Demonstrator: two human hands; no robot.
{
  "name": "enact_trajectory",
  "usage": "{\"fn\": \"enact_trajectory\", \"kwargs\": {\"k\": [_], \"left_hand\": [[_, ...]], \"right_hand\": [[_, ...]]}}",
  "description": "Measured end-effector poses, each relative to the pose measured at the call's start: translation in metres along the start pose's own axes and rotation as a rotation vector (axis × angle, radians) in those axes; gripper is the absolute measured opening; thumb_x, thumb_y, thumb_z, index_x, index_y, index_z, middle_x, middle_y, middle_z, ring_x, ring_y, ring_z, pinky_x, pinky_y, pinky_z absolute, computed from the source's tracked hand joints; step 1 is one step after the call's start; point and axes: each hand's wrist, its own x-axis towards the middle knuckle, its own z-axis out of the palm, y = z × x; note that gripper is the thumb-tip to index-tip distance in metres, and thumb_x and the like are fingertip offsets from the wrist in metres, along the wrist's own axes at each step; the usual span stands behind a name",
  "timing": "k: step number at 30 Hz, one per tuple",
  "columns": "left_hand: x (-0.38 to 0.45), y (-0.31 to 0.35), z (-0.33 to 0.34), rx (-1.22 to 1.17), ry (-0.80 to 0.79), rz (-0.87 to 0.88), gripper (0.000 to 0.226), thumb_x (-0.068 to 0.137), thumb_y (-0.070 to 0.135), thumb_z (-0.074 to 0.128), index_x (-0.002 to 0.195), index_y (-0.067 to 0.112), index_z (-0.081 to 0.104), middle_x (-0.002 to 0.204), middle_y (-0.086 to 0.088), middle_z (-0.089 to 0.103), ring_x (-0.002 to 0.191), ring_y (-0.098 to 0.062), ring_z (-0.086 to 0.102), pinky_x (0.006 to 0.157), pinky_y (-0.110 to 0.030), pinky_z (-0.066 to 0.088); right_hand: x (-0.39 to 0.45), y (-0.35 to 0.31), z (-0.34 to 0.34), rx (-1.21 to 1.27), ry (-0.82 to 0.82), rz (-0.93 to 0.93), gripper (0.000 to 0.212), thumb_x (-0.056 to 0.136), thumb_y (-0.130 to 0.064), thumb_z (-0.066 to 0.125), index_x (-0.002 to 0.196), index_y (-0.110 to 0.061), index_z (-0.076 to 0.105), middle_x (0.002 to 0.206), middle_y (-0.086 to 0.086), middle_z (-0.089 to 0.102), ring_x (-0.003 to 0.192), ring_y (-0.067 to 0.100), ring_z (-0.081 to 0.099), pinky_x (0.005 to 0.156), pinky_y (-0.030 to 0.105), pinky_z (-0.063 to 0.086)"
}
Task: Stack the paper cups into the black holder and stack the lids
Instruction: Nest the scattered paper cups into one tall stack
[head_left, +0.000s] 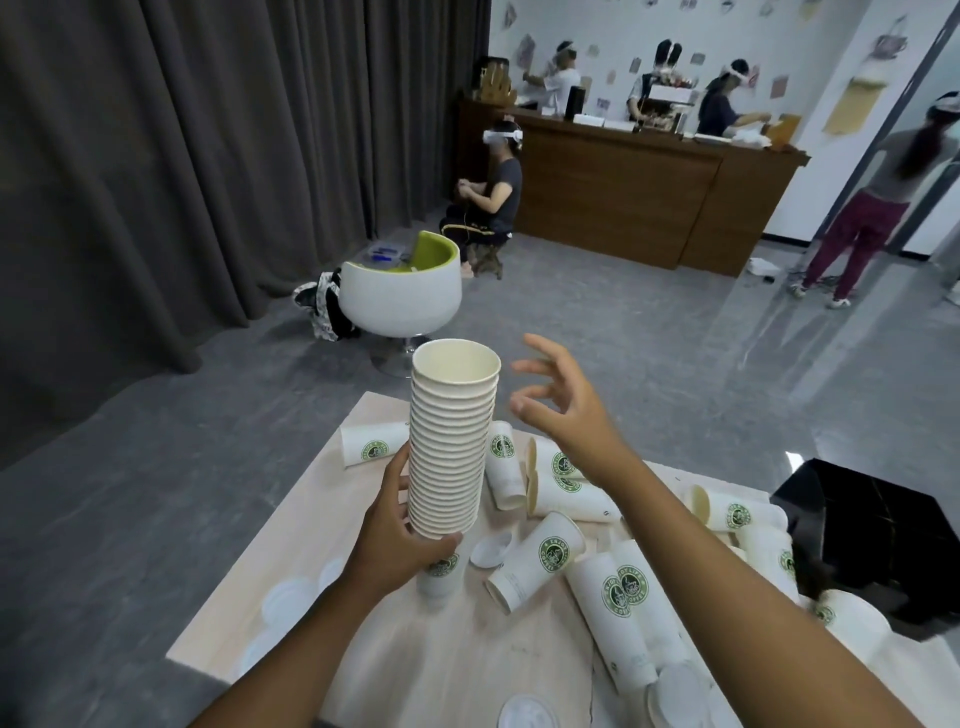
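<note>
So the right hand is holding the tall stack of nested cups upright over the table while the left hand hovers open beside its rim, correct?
Not quite: the hands are swapped. The head view shows the left hand gripping the stack of nested cups near its base, upright over the table, while the right hand hovers open beside its rim.

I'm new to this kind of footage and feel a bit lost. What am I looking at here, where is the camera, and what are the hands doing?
There is no machine: a person wears a wide-angle camera on the head, looking down at their own two hands. The left hand grips a tall stack of nested paper cups near its bottom. The right hand hovers beside the stack's top, fingers spread, holding nothing. On the pale table lie loose cups on their sides and white lids. The black holder stands at the right.
</note>
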Motion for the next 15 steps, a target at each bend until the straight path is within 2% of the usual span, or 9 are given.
{"fn": "enact_trajectory", "kwargs": {"k": [2,5,7,9,12,15], "left_hand": [[-0.006,-0.007,0.002,-0.002,-0.004,-0.014,0.119,0.061,0.017,0.101,0.133,0.076,0.026,0.132,0.033,0.051,0.116,0.002,0.063,0.082,-0.019,0.059],[-0.012,-0.021,0.007,0.005,-0.023,-0.038,0.117,0.059,0.018,0.102,0.135,0.070,0.029,0.126,0.044,0.052,0.116,0.005,0.062,0.080,-0.017,0.058],[-0.014,-0.028,0.012,0.009,-0.029,-0.050,0.118,0.056,0.020,0.103,0.139,0.065,0.031,0.131,0.039,0.051,0.116,0.001,0.063,0.080,-0.019,0.059],[-0.014,-0.034,0.017,0.018,-0.044,-0.064,0.121,0.056,0.021,0.103,0.146,0.055,0.031,0.138,0.028,0.050,0.118,-0.002,0.063,0.082,-0.022,0.060],[-0.015,-0.037,0.025,0.034,-0.066,-0.078,0.120,0.059,0.011,0.102,0.148,0.049,0.031,0.136,0.027,0.051,0.114,0.001,0.064,0.078,-0.021,0.060],[-0.012,-0.037,0.034,0.041,-0.071,-0.082,0.119,0.060,0.003,0.099,0.148,0.045,0.030,0.135,0.028,0.050,0.114,0.005,0.062,0.074,-0.013,0.057]], "right_hand": [[-0.018,0.029,-0.011,0.013,0.086,0.087,0.076,0.074,-0.052,0.079,0.143,-0.043,0.049,0.133,-0.005,0.061,0.100,0.016,0.067,0.090,0.039,0.060],[-0.050,0.080,-0.025,0.006,0.163,0.247,0.076,0.071,-0.051,0.082,0.141,-0.043,0.052,0.133,-0.001,0.061,0.092,0.019,0.066,0.084,0.038,0.062],[-0.069,0.109,-0.032,-0.011,0.192,0.320,0.069,0.078,-0.040,0.085,0.139,-0.044,0.053,0.134,-0.001,0.060,0.088,0.024,0.066,0.079,0.039,0.062],[-0.083,0.132,-0.039,-0.010,0.214,0.376,0.066,0.084,-0.028,0.085,0.140,-0.042,0.052,0.134,-0.003,0.059,0.082,0.020,0.064,0.074,0.035,0.061],[-0.095,0.158,-0.044,-0.005,0.223,0.442,0.069,0.084,-0.028,0.085,0.142,-0.042,0.050,0.134,-0.006,0.056,0.087,0.019,0.066,0.065,0.026,0.057],[-0.097,0.184,-0.045,-0.015,0.200,0.509,0.074,0.083,-0.027,0.086,0.144,-0.040,0.047,0.135,-0.005,0.054,0.089,0.020,0.066,0.060,0.025,0.055]]}}
